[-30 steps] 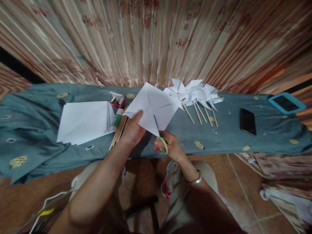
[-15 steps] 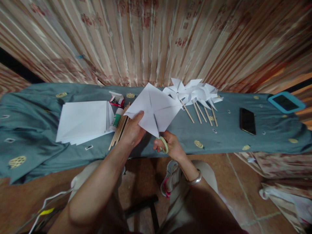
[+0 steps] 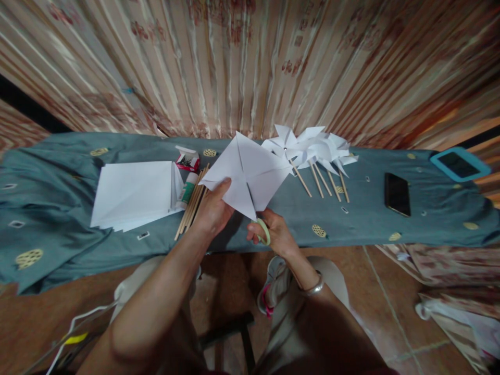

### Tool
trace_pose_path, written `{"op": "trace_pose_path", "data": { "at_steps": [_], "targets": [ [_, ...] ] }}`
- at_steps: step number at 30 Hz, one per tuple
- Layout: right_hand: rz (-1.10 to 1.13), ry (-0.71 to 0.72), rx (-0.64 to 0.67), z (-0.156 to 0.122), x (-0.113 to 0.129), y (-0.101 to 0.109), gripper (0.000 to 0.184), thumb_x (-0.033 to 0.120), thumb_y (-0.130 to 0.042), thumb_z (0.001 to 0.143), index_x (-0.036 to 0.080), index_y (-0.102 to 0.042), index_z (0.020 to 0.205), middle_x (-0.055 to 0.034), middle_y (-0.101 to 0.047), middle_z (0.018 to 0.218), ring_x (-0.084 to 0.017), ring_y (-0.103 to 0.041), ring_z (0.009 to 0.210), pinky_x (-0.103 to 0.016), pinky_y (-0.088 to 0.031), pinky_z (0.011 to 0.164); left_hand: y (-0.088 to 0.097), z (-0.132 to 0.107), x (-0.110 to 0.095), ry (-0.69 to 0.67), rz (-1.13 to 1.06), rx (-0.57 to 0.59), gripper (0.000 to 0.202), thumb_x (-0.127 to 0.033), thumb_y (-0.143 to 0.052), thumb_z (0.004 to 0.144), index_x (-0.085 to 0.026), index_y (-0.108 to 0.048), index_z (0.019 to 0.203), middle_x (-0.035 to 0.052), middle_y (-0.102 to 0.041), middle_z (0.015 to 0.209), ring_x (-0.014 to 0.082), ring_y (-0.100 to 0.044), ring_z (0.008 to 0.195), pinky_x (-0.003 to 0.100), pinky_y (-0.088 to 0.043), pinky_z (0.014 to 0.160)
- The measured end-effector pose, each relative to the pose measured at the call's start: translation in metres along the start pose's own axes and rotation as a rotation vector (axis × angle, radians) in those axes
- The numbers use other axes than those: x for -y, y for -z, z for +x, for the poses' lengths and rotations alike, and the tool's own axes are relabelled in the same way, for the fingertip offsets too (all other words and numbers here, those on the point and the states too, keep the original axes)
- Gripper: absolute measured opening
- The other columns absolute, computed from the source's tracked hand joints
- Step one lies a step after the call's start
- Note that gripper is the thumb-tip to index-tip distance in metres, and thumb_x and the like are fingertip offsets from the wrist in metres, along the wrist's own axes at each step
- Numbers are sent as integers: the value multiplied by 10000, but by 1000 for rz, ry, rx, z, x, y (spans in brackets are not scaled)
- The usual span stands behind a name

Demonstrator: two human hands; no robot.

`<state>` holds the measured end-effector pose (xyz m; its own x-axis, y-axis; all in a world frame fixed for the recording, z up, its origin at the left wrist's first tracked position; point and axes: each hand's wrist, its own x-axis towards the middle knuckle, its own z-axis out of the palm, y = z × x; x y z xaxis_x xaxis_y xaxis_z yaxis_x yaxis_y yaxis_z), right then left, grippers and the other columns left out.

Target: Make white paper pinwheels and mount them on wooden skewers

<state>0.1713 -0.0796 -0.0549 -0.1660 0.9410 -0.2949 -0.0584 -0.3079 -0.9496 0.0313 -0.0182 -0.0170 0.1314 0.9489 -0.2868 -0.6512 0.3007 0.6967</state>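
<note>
A white square of paper [image 3: 261,174] is held up, turned like a diamond, with diagonal creases or cuts running toward its middle. My left hand [image 3: 214,211] grips its lower left side, thumb on top. Below the paper's bottom corner, my right hand [image 3: 271,232] is closed on scissors [image 3: 264,232] with pale green handles. The blades lie along the slit at that corner and are mostly hidden by the paper. Just left of my left hand lie several thin wooden sticks [image 3: 191,205].
On the cloth-covered table [image 3: 363,224] are a paper stack [image 3: 133,192], a glue stick [image 3: 187,190] and a small red box [image 3: 187,158]. Several paper pinwheels [image 3: 312,146] lie behind to the right, then a phone [image 3: 397,194] and a blue-framed tablet [image 3: 460,163]. A curtain [image 3: 234,67] hangs behind.
Hardly anything differs. Both hands and the paper stay nearly in place; the scissors' blades are a little less visible at the paper's bottom corner.
</note>
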Motion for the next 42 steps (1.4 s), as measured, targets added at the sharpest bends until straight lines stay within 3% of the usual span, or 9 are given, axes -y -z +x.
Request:
{"op": "trace_pose_path", "data": {
  "at_steps": [6,15,19,22,24,26,31,37,42],
  "targets": [
    [-17,7,-1,0,-2,1,638,562,-801,601,146,-587,1036,56,-604,501,-99,-508,401,-202,-362,390,0,1,1,-9,7,-6,325,-128,-543,856,-140,-615,1172,33,-756,887,205,-708,945,303,-563,847],
    [40,-53,136,-12,0,6,625,615,-719,703,171,-527,1100,21,-664,589,-111,-582,472,-169,-334,372,0,7,2,-50,-27,22,235,-146,-570,820,-101,-647,1038,68,-750,919,222,-683,1029,321,-518,933],
    [62,-148,202,-25,0,19,661,600,-738,703,163,-496,1137,2,-691,623,-96,-572,447,-156,-302,357,2,14,-3,-42,-75,-50,230,-131,-524,854,-110,-644,1049,62,-748,887,211,-681,1032,327,-498,964],
    [-19,-223,225,-34,-4,38,743,532,-819,631,153,-491,1180,6,-697,620,-95,-566,440,-187,-393,418,6,17,-8,-50,-83,-99,223,-131,-525,876,-136,-641,1066,58,-749,912,213,-674,1032,336,-499,956],
    [-68,-211,118,-41,-6,53,816,521,-831,606,166,-467,1243,29,-689,616,-111,-583,468,-217,-439,462,10,18,-9,-51,-73,-113,212,-156,-553,878,-152,-641,1071,60,-748,944,212,-669,1028,333,-511,933],
    [-189,-156,-79,-47,-8,68,846,509,-820,621,172,-453,1303,32,-689,650,-146,-628,538,-254,-469,509,13,16,-8,-48,-67,-114,219,-171,-586,867,-162,-636,1080,57,-743,965,196,-676,986,314,-526,903],
    [-922,-38,-548,-56,-2,90,792,414,-768,729,122,-435,1385,-45,-741,794,-271,-715,822,-348,-504,716,16,7,6,97,-66,-162,231,-118,-556,875,-161,-626,1091,32,-734,885,161,-691,815,302,-560,843],
    [-1377,-64,-559,-44,8,82,760,333,-665,847,33,-313,1451,-144,-755,941,-294,-722,904,-339,-497,761,19,-9,25,227,-53,-159,217,-126,-537,888,-112,-632,1083,74,-741,891,189,-701,847,324,-578,847],
    [-1528,-99,-568,-28,14,75,487,293,-583,913,59,-482,1328,-189,-727,1042,-276,-695,984,-323,-476,807,28,-19,22,235,-60,-133,273,-155,-569,871,-109,-623,1135,97,-748,979,219,-697,947,346,-567,890]
  ]
}}
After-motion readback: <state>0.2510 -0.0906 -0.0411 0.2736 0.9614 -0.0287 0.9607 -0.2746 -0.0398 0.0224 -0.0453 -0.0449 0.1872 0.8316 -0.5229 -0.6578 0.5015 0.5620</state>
